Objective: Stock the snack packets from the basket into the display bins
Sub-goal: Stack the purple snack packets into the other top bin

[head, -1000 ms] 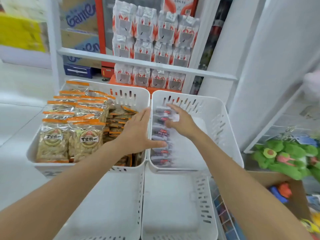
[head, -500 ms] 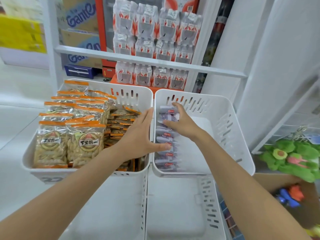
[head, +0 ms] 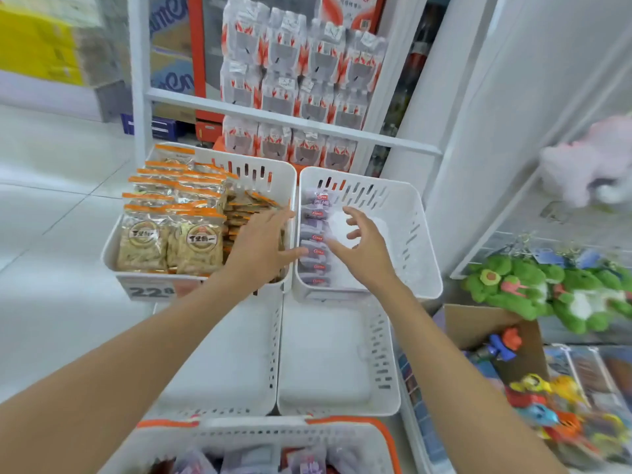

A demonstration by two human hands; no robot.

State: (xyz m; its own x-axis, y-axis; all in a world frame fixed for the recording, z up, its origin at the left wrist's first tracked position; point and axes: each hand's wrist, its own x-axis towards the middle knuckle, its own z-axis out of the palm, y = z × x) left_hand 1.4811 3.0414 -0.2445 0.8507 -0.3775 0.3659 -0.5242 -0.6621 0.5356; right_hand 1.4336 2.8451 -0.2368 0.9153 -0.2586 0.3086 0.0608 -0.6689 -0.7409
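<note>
Standing in a thin row by the left wall of the right bin (head: 371, 189), the purple packets (head: 315, 238) could flop into the bare space beside them, since the left hand (head: 260, 248) and right hand (head: 366, 252) hover, grip apart, holding nothing.

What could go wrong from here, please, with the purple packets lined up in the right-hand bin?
The purple packets sit in one row against the left wall of the right bin, with bare floor beside them; they might tip over. The left hand reaches across the rim and could catch them.
</note>
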